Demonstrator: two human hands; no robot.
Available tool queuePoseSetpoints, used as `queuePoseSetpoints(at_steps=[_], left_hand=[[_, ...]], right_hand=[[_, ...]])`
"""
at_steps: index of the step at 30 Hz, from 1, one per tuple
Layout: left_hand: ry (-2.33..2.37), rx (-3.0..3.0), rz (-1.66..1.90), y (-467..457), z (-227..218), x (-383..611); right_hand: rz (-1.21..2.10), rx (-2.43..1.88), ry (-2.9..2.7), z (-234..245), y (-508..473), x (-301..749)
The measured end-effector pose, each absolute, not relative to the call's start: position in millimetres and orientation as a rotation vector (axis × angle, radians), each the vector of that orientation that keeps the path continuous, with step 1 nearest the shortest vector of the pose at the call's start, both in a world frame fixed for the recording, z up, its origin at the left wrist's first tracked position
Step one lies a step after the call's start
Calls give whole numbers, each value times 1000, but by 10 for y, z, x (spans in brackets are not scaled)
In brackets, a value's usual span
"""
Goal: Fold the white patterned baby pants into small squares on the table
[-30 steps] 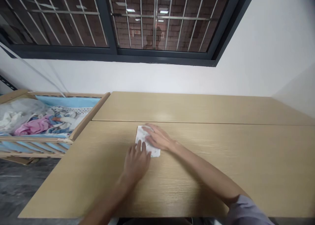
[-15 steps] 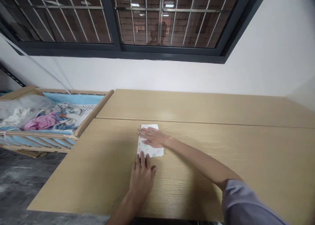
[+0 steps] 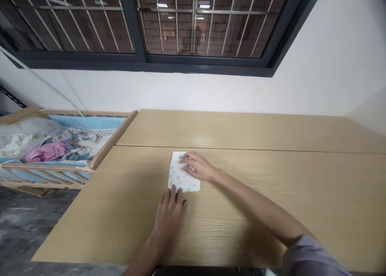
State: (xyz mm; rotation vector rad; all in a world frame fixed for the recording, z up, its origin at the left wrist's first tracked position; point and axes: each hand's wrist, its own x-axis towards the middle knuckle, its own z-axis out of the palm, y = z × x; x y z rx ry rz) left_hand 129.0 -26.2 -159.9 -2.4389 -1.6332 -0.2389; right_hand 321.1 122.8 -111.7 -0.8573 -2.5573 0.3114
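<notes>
A small white cloth (image 3: 181,177) with a faint coloured print lies folded flat on the wooden table (image 3: 271,203), near its middle. My right hand (image 3: 199,167) rests on the cloth's far right part, fingers stretched out and lying flat on it. Just in front of the cloth, my left hand (image 3: 170,211) lies palm down on the table, its spread fingertips touching the cloth's near edge. Neither hand grips anything.
A wooden cot (image 3: 99,151) stands against the table's left side, filled with a heap of baby clothes (image 3: 48,149) in pink, white and blue. Behind the table are a white wall and a barred window (image 3: 169,22). Dark floor lies at lower left.
My right hand has slid along the cloth toward its far right corner. My left hand has kept its place at the near edge, shifting only slightly.
</notes>
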Motion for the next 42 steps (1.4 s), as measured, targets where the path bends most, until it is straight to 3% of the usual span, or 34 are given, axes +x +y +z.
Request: queuePoseSetpoints(at_steps=[12, 22, 30, 35, 42], left_hand=[[-1407, -2825, -491, 119, -1459, 713], [-1876, -2654, -1060, 285, -1188, 819], [-1878, -2625, -939, 1238, -1185, 917], [-1834, -2585, -852, 1329, -1258, 1001], [-1548, -2584, -708, 923, -1492, 1353]], right_hand=[[130, -909, -2580, -1528, 348, 3559], [623, -1306, -2114, -1179, 437, 3353], [545, -1559, -1864, -1417, 1242, 3234], [488, -1641, -1892, -1441, 1337, 3201], [185, -1214, -2314, -1418, 1107, 3141]])
